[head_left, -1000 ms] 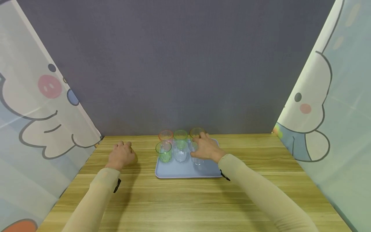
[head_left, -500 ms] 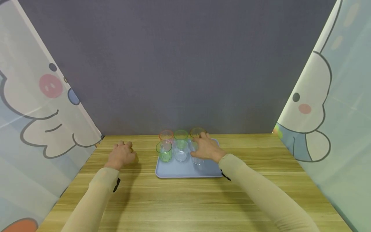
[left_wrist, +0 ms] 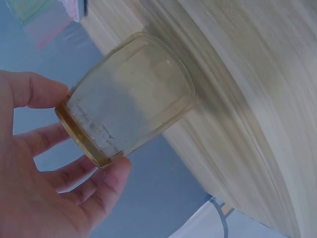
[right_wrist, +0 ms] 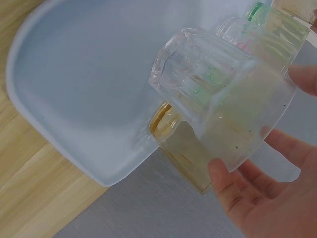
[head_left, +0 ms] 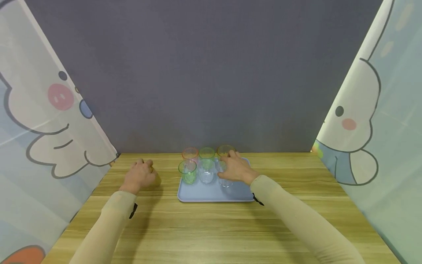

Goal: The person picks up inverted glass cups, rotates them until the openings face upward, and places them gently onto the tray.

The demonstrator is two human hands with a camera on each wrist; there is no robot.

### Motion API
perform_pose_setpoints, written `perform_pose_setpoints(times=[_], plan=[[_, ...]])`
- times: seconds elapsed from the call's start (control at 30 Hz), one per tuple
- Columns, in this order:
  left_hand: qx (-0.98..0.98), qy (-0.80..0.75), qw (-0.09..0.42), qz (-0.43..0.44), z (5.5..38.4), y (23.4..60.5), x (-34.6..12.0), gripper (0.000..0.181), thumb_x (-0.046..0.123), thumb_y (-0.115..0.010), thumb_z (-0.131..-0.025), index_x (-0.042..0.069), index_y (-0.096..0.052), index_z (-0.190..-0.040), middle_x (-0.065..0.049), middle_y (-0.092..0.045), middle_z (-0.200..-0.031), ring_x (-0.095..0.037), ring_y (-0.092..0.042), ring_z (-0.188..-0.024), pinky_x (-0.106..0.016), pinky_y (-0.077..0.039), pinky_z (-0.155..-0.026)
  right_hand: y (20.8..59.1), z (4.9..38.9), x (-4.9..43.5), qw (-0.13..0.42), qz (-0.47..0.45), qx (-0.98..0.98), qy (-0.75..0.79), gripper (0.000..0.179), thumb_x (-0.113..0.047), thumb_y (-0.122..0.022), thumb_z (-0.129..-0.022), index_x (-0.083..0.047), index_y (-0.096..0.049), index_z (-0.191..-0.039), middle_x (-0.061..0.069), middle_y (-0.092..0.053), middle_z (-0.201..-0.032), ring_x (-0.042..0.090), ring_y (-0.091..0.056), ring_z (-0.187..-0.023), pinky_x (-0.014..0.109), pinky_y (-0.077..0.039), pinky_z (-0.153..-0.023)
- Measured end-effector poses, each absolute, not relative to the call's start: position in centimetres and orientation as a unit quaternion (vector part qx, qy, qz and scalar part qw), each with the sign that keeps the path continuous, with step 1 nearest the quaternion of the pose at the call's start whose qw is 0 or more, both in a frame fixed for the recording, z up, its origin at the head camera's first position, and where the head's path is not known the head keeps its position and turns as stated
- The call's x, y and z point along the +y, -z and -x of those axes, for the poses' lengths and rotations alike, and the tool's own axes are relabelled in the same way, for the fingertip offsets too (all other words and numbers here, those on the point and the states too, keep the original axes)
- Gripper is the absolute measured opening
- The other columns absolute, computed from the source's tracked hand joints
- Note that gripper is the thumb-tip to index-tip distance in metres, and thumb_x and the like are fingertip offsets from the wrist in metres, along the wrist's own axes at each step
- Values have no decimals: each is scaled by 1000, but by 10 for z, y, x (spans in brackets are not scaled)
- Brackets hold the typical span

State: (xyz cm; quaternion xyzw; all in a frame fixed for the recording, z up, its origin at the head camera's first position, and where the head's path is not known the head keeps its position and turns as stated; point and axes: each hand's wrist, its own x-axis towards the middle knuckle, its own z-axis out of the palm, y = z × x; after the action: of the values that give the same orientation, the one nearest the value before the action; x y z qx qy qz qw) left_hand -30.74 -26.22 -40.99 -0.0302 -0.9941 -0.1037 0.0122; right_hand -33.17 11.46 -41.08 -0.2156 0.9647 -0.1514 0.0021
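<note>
My left hand point(head_left: 140, 176) is at the left of the table, its thumb and fingers gripping an amber glass point(left_wrist: 133, 94) round its thick base. That glass is upside down, its rim at the wood in the left wrist view. Over the right part of a pale blue tray point(head_left: 211, 196), my right hand point(head_left: 238, 169) holds a clear glass point(right_wrist: 223, 99) by the rim with fingertips and thumb. The glass stands mouth up, its base at the tray. Right behind it is another amber glass point(right_wrist: 185, 146), partly hidden by the hand in the head view.
Also on the tray are a green-tinted glass point(head_left: 188, 176) at front left, a clear glass point(head_left: 206, 176) in the middle, and pink point(head_left: 190, 153) and green point(head_left: 206, 152) ones behind. A grey panel point(head_left: 211, 80) rises behind the wooden table point(head_left: 197, 234); printed curtains point(head_left: 356, 110) flank it.
The left hand has shifted very slightly, and a bit more of its amber glass shows beside the fingers. The right hand stays on the clear glass; the tray's glasses have not moved.
</note>
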Motion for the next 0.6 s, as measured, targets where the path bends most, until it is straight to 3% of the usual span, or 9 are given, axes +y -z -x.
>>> perform_pose_setpoints(times=[0.37, 0.6], plan=[[-988, 123, 69, 58, 303, 407, -250, 52, 30, -46, -101, -2, -53, -142, -33, -48, -133, -53, -44, -119, -66, -41, -95, 413, 331, 119, -15, 226, 960, 166, 68, -47, -73, -85, -12, -61, -142, 16, -51, -133, 27, -46, -109, 43, -51, -81], [-987, 116, 84, 71, 300, 401, -244, 50, 28, -47, -101, -3, -54, -139, -34, -48, -132, -54, -45, -119, -65, -40, -97, 415, 330, 123, -22, 231, 956, 178, 66, -47, -72, -86, -11, -63, -140, 15, -53, -133, 27, -48, -108, 45, -52, -80]])
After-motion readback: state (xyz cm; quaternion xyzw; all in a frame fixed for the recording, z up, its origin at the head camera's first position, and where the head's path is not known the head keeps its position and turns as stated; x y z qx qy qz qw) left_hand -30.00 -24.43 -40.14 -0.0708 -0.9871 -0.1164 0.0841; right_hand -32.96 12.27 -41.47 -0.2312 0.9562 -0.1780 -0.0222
